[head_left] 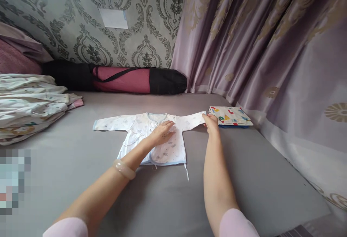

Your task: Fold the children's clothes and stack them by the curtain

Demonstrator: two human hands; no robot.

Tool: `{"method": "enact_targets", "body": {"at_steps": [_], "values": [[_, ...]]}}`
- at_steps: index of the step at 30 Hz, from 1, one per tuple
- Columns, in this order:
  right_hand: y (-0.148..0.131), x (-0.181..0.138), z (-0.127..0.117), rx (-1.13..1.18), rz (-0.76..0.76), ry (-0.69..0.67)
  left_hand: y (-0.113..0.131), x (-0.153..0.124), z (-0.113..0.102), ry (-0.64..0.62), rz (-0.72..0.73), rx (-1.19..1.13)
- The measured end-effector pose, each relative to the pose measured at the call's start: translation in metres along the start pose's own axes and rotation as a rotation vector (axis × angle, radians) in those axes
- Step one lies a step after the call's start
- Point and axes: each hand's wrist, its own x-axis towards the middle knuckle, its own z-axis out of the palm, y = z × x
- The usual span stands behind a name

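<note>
A small white wrap-front baby shirt [169, 150] with a faint print and light blue edging lies spread on the grey sheet. Its sleeves stretch out to both sides, and a thin tie hangs from the lower right hem. My left hand [162, 134] rests flat across the chest of the shirt, fingers extended and holding nothing. At the cuff of the right-hand sleeve, my right hand [211, 123] pinches the fabric between thumb and fingers. Just beyond that hand sits a folded cloth [230, 115] with a colourful print.
A grey-sheeted bed [89, 179] bears everything. Along the patterned wall lies a long black and pink bag [121, 79]. Printed fabric is heaped [29, 103] at the left. Mauve curtains [244, 41] hang down the right side. The lower left corner is pixelated.
</note>
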Motion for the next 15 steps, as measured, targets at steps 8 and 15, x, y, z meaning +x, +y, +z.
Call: {"method": "enact_targets", "body": {"at_steps": [8,15], "values": [[-0.019,-0.011,-0.008,0.240,0.025,-0.025,-0.022,0.030,0.022,-0.054,-0.041,0.038],[-0.018,-0.008,-0.006,0.279,0.017,-0.008,-0.020,0.041,0.020,-0.133,-0.131,-0.004]]}}
